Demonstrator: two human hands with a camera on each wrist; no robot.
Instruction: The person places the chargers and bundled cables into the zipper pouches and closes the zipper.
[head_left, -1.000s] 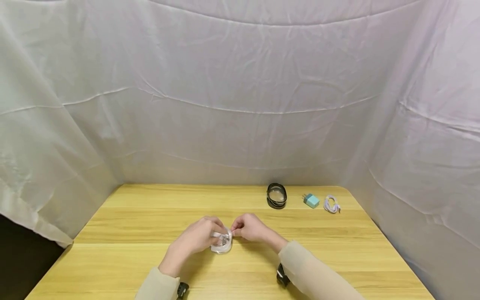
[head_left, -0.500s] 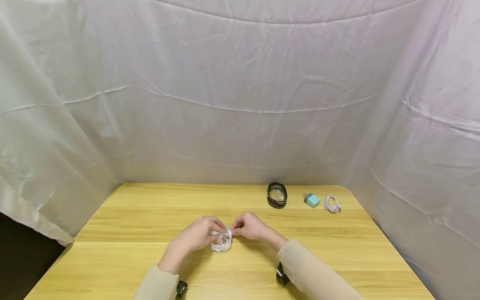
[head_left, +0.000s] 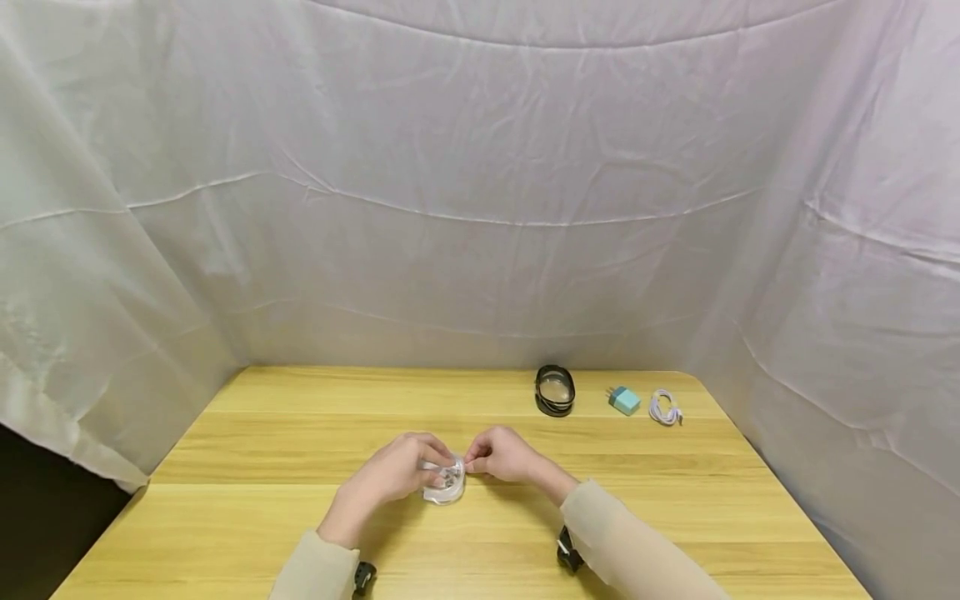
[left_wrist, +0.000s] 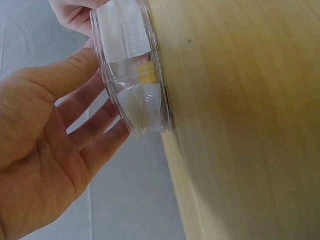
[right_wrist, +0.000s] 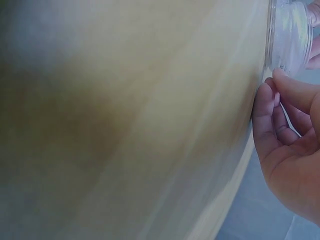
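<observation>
A white draped cloth (head_left: 480,208) is seen enclosing the scene on three sides, and a light wooden counter (head_left: 262,433) is spread below it. Near the front middle of the counter a small round clear plastic case (head_left: 445,483) is set flat on the wood, with white and yellow contents visible through its wall in the left wrist view. The case is flanked by both hands. The left hand (head_left: 390,477) is laid against its left side, the fingers (left_wrist: 95,125) curved round the wall and lid and touching it. The right hand (head_left: 501,456) is placed just beside its right edge, the fingers (right_wrist: 267,100) curled with the tips brought together at the rim; whether anything is pinched between them cannot be told. Well apart, at the far right of the counter, a black round lidded case (head_left: 554,391), a small teal charger plug (head_left: 623,401) and a coiled white cable (head_left: 663,408) are lined up in a row
</observation>
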